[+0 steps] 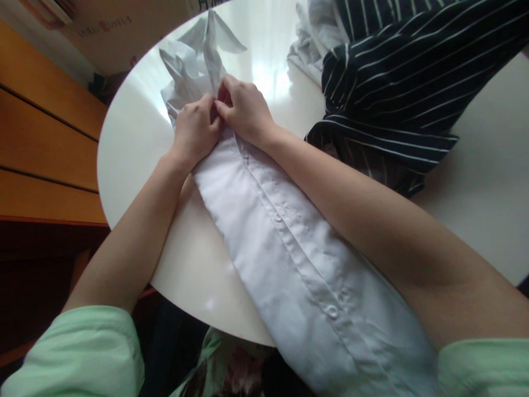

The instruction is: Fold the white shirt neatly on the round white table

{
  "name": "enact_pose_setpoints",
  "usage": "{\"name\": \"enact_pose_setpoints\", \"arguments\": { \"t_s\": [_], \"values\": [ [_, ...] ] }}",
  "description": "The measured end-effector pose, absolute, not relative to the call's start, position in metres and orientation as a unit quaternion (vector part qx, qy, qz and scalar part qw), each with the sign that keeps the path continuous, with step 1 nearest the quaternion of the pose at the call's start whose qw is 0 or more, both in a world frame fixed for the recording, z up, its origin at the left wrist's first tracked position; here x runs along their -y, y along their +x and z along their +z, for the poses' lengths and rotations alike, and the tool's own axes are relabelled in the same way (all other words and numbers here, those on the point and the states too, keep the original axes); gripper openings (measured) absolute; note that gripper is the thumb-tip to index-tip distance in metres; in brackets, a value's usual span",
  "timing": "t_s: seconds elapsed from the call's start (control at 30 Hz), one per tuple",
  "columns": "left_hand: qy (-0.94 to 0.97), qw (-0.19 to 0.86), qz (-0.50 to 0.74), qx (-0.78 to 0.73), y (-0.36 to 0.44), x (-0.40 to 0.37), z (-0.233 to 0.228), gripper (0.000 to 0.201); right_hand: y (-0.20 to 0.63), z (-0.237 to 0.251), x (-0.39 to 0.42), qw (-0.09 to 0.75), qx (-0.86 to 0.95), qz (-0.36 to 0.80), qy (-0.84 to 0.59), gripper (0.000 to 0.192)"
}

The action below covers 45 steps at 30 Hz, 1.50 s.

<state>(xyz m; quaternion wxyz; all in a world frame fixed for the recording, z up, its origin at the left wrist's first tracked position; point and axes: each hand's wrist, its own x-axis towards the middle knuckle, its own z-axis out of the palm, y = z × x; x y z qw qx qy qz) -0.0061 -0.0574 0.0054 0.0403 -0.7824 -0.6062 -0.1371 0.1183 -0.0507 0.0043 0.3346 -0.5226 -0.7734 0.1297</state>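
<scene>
One pale shirt (285,242) lies lengthwise over the white table (132,143), near end past the rim. Left hand (194,129) and right hand (246,107) meet at its front band toward the far end, fingertips pinched on cloth. Dark striped garment (397,82) right, grayish cloth (309,47) beside it.

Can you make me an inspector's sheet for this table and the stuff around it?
Surface: white table, rounded edge, shiny.
Job's things: white shirt, button side up, reaching past the near edge.
Clutter: dark striped cloth, with pale cloth beside it.
Hands: left hand and right hand both pinch the shirt near its collar; fingertips partly hidden.
Cables: nothing seen.
Surroundings: orange panels to the left.
</scene>
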Motion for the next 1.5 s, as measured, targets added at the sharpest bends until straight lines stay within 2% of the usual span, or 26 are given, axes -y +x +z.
{"name": "enact_pose_setpoints", "arguments": {
  "t_s": [0.33, 0.83, 1.37, 1.5],
  "values": [
    [-0.781, 0.053, -0.145, 0.605, -0.0055, 0.0565, 0.0041, 0.012, 0.118, 0.0045, 0.0492, 0.328, 0.77, 0.14, -0.529, 0.013],
    [-0.785, 0.058, -0.118, 0.605, -0.0055, 0.0578, 0.0052, 0.017, 0.1178, 0.0045, 0.0465, 0.319, 0.77, 0.133, -0.537, 0.01],
    [-0.777, 0.028, -0.167, 0.606, -0.0055, 0.0592, 0.0046, 0.008, 0.1186, 0.0019, 0.0475, 0.34, 0.777, 0.119, -0.516, 0.019],
    [-0.773, 0.013, -0.171, 0.61, -0.0058, 0.0594, 0.0054, 0.009, 0.1192, 0.0038, 0.049, 0.32, 0.778, 0.137, -0.523, 0.022]
  ]
}}
